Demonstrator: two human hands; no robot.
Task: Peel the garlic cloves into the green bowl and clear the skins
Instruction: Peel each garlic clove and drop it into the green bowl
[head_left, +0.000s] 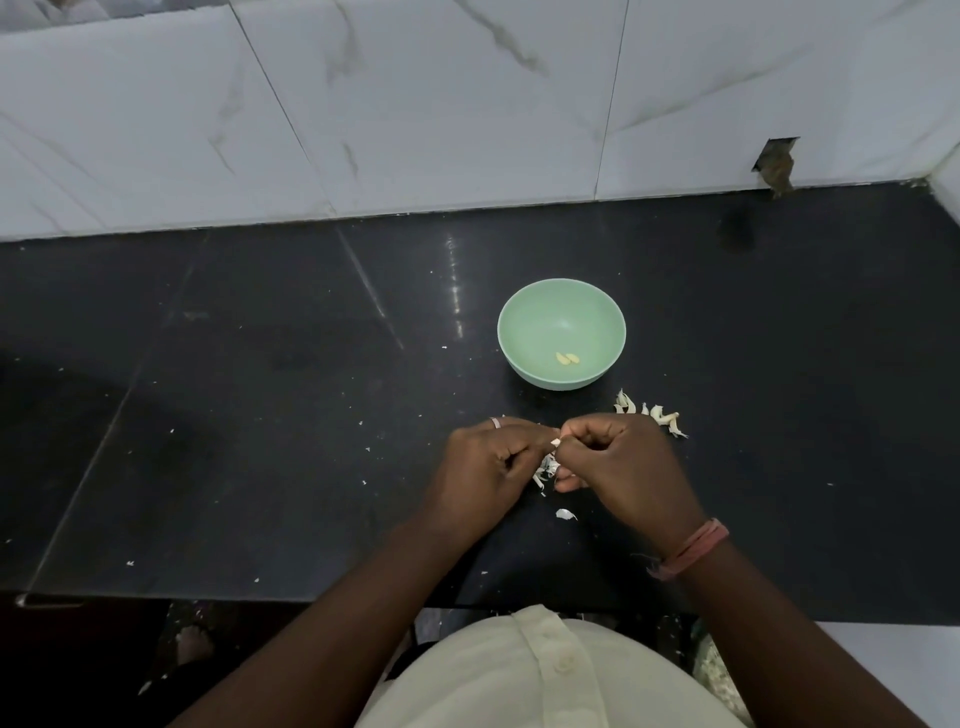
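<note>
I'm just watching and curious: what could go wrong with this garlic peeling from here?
Both the left hand and right hand pinch a garlic clove apart from the green bowl, so it might drop onto the counter. Loose skins lie close beside the bowl and could end up inside it.

Small pale garlic clove (555, 442) mostly hidden between curled fingers of left hand (480, 470) and right hand (621, 467); only a tip shows. Papery white skins (546, 470) partly covered by both hands. Forearms cut off by bottom edge. Tiny white flecks on black stone counter (260, 415) too small to identify.
</note>
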